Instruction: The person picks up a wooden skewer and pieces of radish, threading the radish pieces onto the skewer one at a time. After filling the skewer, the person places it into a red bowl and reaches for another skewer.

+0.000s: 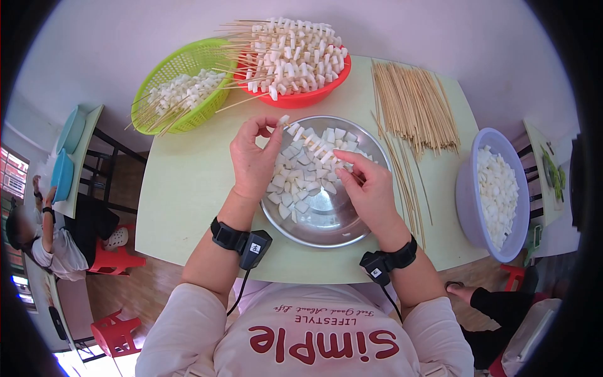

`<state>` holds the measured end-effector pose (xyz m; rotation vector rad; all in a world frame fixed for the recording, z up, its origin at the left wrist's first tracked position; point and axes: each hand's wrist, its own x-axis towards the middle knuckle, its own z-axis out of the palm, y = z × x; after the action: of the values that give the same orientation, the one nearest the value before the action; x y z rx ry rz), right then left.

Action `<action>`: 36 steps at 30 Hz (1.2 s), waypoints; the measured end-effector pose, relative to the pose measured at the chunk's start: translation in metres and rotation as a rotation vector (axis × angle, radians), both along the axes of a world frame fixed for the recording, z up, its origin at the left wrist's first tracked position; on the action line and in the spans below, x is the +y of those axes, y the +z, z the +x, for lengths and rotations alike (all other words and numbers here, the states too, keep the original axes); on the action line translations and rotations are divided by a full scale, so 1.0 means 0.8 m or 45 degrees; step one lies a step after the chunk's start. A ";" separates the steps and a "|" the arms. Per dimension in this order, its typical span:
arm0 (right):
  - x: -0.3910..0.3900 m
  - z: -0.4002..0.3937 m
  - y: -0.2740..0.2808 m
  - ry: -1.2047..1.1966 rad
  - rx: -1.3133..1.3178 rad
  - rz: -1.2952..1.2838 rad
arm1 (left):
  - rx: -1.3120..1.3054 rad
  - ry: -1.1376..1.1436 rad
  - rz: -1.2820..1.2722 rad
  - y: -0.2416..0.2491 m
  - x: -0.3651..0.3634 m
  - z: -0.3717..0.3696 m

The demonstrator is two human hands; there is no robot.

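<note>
Bamboo skewer [308, 139], strung with white chunks, slanted above the round metal bowl [326, 229], held between a person's two bare hands. The left hand [250, 158] pinched the chunk at its upper end between thumb and fingertip. The right hand [372, 191] had its thumb and forefinger closed around the skewer's lower end, just beside the last chunks, so the row ran between the two sets of fingers.

Beneath it, loose white chunks [295, 182] covered much of the bowl's floor, leaving bare metal on the side nearer the person. The bowl sat on a pale green surface [182, 207]. Beyond it, a red basin [308, 99] carried a high heap of filled skewers [295, 56], and a lime-green basket [195, 119] beside that held more filled skewers [188, 91]. Plain bamboo sticks [418, 110] lay bunched at the far right, with a few loose sticks [408, 188] alongside the bowl. Farther right, a lavender tub [468, 207] was full of cut white chunks [496, 195]. Another person [66, 251] sat at the far left, hands raised near a blue basin [62, 176].
</note>
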<state>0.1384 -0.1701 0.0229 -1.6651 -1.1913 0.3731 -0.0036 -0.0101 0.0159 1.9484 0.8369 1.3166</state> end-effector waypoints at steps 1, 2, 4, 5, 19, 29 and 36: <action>0.000 0.000 0.000 -0.004 -0.022 0.020 | -0.001 0.001 -0.003 0.000 0.000 0.000; 0.001 0.001 -0.002 -0.004 -0.022 0.020 | -0.001 0.001 -0.003 0.000 0.000 0.000; 0.001 0.005 -0.006 0.045 0.164 -0.055 | -0.004 0.003 -0.004 0.000 0.001 -0.001; 0.002 0.007 -0.010 0.045 0.165 -0.055 | -0.004 0.003 -0.004 -0.001 0.001 -0.001; 0.003 0.009 -0.015 0.069 0.362 -0.054 | 0.028 -0.012 0.008 0.002 0.000 -0.002; 0.000 -0.004 -0.002 -0.030 0.076 0.063 | 0.078 -0.017 0.009 0.004 -0.003 -0.001; 0.002 0.000 -0.003 0.009 0.076 -0.010 | -0.005 0.000 0.041 -0.001 -0.001 0.000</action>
<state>0.1385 -0.1685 0.0202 -1.6458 -1.1533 0.4302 -0.0040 -0.0108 0.0154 1.9699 0.8186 1.3411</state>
